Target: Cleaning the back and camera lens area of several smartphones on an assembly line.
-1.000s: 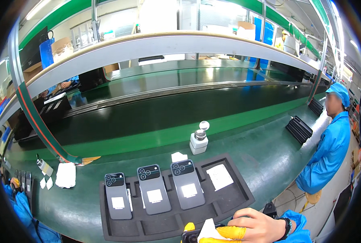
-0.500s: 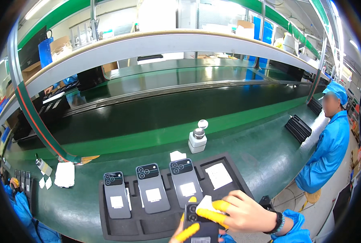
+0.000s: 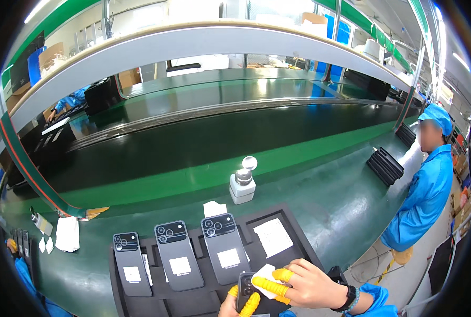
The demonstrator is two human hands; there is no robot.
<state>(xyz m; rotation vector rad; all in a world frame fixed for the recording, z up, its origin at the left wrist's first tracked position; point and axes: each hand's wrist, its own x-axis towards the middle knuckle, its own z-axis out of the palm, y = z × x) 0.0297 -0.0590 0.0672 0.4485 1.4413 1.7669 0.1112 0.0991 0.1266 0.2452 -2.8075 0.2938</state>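
Observation:
My left hand (image 3: 230, 307), with yellow finger cots, grips a dark smartphone (image 3: 245, 286) at the lower edge of view, its camera end up. My right hand (image 3: 310, 285), also in yellow finger cots, pinches a white wipe (image 3: 264, 278) against the phone's back beside the lenses. Much of the phone is hidden by fingers and wipe. Beyond the hands lies a black tray (image 3: 297, 224) with three similar phones, backs up: a left one (image 3: 133, 260), a middle one (image 3: 179, 251) and a right one (image 3: 224, 244). Each bears a white label.
A white paper (image 3: 273, 237) lies in the tray's right compartment. Behind the tray stand a white bottle with metal top (image 3: 242, 188) and a white piece (image 3: 214, 209). Folded white cloths (image 3: 68, 234) lie left. A co-worker in blue (image 3: 425, 195) is at right, near black trays (image 3: 385, 166).
The whole view has shifted, so the bench items appear further left. The wipe has moved over the right part of the phone's camera area, and both hands keep their hold.

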